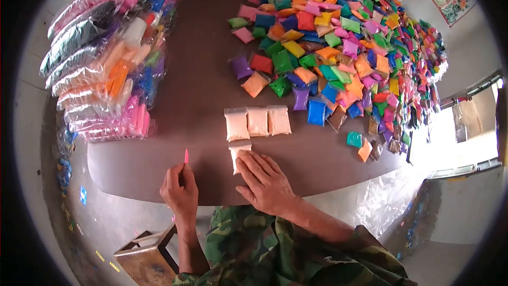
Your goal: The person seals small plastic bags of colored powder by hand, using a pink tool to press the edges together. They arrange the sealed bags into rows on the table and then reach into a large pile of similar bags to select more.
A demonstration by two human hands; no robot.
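My left hand [180, 188] is closed near the table's front edge, pinching a slim pink pointed stick [186, 156] that stands up from the fingertips. To its right, my right hand [264, 182] lies with fingers stretched out over a pale peach packet [239, 151], covering its right part. Just beyond that packet, three more peach packets stand side by side in a row: a left one [236, 125], a middle one [257, 122] and a right one [279, 121]. All are clear plastic bags with a soft-looking filling.
A large heap of small colourful packets [328, 47] covers the brown table's [193, 63] right and far side. Larger bags [100, 90] of coloured pieces are stacked at the left. A few loose packets [365, 150] lie near the right edge. A wooden stool [148, 257] stands below on the floor.
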